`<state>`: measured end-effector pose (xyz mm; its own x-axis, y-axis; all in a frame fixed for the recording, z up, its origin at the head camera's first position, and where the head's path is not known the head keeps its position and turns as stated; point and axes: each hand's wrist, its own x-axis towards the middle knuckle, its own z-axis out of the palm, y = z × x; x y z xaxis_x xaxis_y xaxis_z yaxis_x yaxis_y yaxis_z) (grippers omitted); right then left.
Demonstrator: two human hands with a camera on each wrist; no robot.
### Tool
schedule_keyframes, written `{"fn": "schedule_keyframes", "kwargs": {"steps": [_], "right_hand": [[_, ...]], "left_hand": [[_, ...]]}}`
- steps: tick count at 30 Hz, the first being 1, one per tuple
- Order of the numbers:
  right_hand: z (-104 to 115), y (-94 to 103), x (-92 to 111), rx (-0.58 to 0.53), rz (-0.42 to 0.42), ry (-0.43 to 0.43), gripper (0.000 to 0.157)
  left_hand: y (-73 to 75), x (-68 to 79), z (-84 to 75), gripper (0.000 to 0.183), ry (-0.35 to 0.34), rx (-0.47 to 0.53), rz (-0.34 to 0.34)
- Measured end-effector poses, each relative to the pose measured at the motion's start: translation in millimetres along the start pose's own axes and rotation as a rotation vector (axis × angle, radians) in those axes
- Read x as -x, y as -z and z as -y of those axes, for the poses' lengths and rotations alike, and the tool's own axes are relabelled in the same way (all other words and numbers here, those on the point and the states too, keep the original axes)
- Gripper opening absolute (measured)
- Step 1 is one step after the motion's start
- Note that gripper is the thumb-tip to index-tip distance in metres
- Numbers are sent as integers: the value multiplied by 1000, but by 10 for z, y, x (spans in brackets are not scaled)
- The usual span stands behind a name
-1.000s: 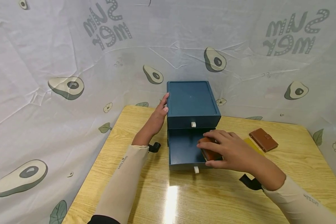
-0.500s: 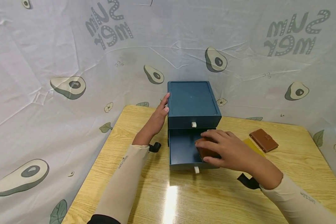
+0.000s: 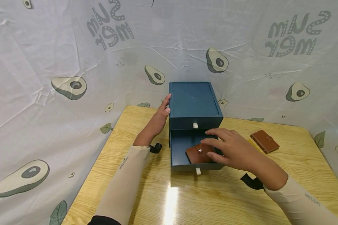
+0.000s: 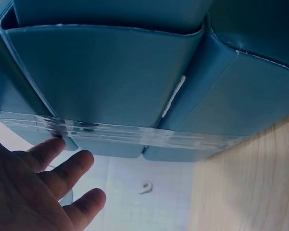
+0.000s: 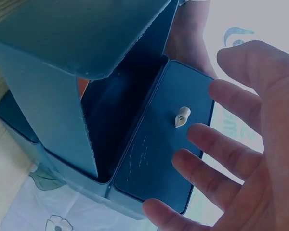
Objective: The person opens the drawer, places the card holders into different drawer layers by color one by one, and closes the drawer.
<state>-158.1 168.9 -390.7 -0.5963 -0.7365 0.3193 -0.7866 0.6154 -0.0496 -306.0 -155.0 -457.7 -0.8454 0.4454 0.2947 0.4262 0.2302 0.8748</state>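
Note:
A small blue two-drawer cabinet stands on the table, its lower drawer pulled out and its upper one closed. Inside the lower drawer lies a brown leather wallet with a snap button, its right part hidden by fingers in the head view. My right hand hovers over the drawer's right side, fingers spread, holding nothing. In the right wrist view only a sliver of the wallet shows. My left hand rests its fingers against the cabinet's left side, below clear tape in the left wrist view.
A brown notebook with a clasp strap lies on the wooden table to the right. Beside it, partly behind my right hand, is a flat yellow item. A patterned cloth hangs behind the table.
My right hand has let go of the wallet, which now lies flat in the lower drawer, and has drawn slightly to the right. My left hand has stayed on the cabinet.

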Motion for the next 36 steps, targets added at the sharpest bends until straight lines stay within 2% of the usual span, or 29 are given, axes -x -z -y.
{"fn": "schedule_keyframes", "kwargs": {"steps": [14, 25, 36], "right_hand": [[-124, 106, 161, 2, -21, -53, 40], [-194, 162, 298, -6, -8, -116, 50], [-355, 210, 456, 12, -38, -156, 48]], "left_hand": [[1, 11, -43, 107, 12, 7, 0], [-10, 11, -72, 107, 10, -3, -10], [-6, 0, -59, 107, 18, 1, -8]]}}
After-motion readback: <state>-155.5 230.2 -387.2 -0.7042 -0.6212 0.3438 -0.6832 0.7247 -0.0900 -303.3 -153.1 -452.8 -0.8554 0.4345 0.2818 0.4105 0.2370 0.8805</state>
